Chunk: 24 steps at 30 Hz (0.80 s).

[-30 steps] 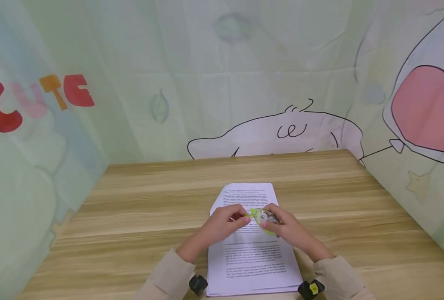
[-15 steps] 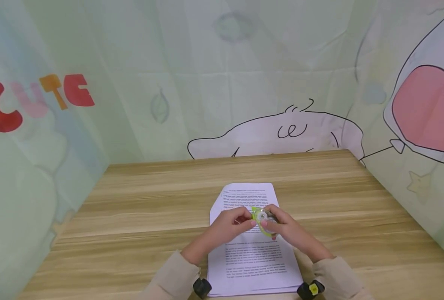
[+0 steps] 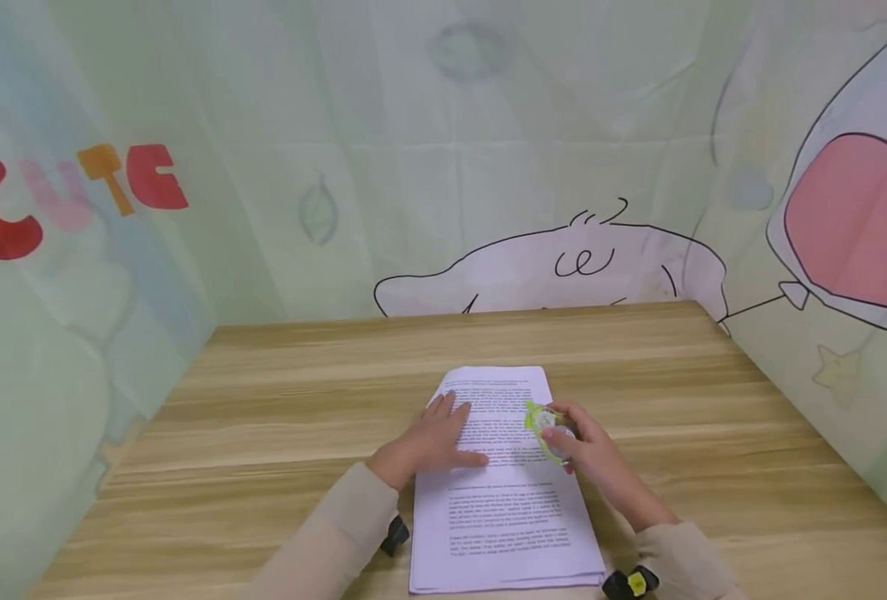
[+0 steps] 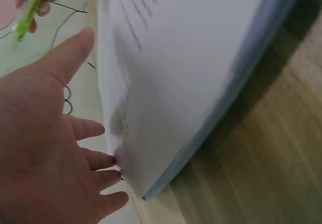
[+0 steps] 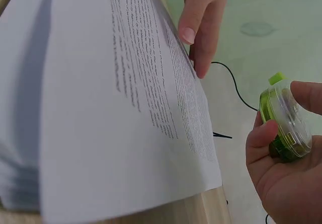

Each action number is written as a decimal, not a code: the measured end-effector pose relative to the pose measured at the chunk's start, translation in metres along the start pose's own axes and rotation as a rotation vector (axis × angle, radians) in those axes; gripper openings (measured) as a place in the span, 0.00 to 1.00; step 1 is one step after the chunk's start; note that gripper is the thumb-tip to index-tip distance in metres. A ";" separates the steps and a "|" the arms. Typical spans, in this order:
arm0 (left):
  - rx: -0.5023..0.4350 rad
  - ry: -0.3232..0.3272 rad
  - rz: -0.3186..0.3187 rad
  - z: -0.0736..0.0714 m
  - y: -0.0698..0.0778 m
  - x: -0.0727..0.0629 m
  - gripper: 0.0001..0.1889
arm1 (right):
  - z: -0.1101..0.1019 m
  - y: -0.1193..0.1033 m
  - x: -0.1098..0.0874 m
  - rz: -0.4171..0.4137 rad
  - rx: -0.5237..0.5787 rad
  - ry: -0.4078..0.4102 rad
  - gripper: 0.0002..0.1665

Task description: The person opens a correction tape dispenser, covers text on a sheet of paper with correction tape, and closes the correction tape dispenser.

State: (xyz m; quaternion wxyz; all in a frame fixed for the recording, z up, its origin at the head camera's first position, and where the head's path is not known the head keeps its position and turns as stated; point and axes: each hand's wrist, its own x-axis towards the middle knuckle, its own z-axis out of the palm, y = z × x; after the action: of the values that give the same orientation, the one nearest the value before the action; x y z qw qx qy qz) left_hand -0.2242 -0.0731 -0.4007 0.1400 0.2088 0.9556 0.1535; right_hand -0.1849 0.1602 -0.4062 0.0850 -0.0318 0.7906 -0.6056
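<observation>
A stack of printed paper (image 3: 503,537) lies on the table, its lines of text facing up. Over the stack's upper left part my left hand (image 3: 432,440) is spread, thumb pointing right across the text. In the left wrist view the left hand's fingertips (image 4: 113,199) are at the sheet; how firmly they press cannot be told. My right hand (image 3: 593,454) holds a green, clear-sided correction tape dispenser (image 3: 543,422) above the right side of the page. Thumb and fingers grip the round dispenser (image 5: 287,121) in the right wrist view, its green tip pointing away.
The wood-grain table (image 3: 286,400) extends around the paper on all sides. A printed cloth backdrop (image 3: 323,117) stands behind and beside it. Dark wrist cameras sit near both cuffs, close to the paper's front edge.
My left hand has left the dispenser's tip, moved left and spread out over the page. The right hand has shifted slightly right, still holding the correction tape dispenser.
</observation>
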 end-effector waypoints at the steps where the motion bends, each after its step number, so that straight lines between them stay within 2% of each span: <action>1: 0.012 -0.014 -0.001 0.000 -0.001 0.001 0.50 | -0.001 0.000 0.001 0.003 0.015 -0.007 0.26; 4: 0.043 -0.048 -0.007 0.003 -0.004 0.003 0.52 | -0.003 0.000 0.003 0.010 0.038 -0.034 0.28; 11: 0.060 -0.081 -0.045 0.010 -0.005 0.004 0.52 | -0.013 0.000 0.016 0.024 -0.039 -0.040 0.32; 19: 0.049 -0.061 -0.054 0.011 -0.003 0.004 0.51 | -0.022 0.000 0.036 -0.002 -0.002 -0.166 0.32; 21: 0.051 -0.057 -0.060 0.012 -0.002 0.003 0.51 | -0.022 -0.001 0.042 -0.019 -0.023 -0.180 0.31; 24: 0.049 -0.055 -0.072 0.013 -0.002 0.001 0.51 | -0.021 -0.002 0.051 -0.080 -0.135 -0.190 0.31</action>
State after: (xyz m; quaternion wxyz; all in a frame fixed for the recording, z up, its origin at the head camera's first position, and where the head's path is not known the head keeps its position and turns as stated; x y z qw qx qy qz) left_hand -0.2217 -0.0709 -0.4130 0.1666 0.1820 0.9617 0.1191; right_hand -0.2390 0.1715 -0.4037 0.1327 -0.1263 0.8161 -0.5481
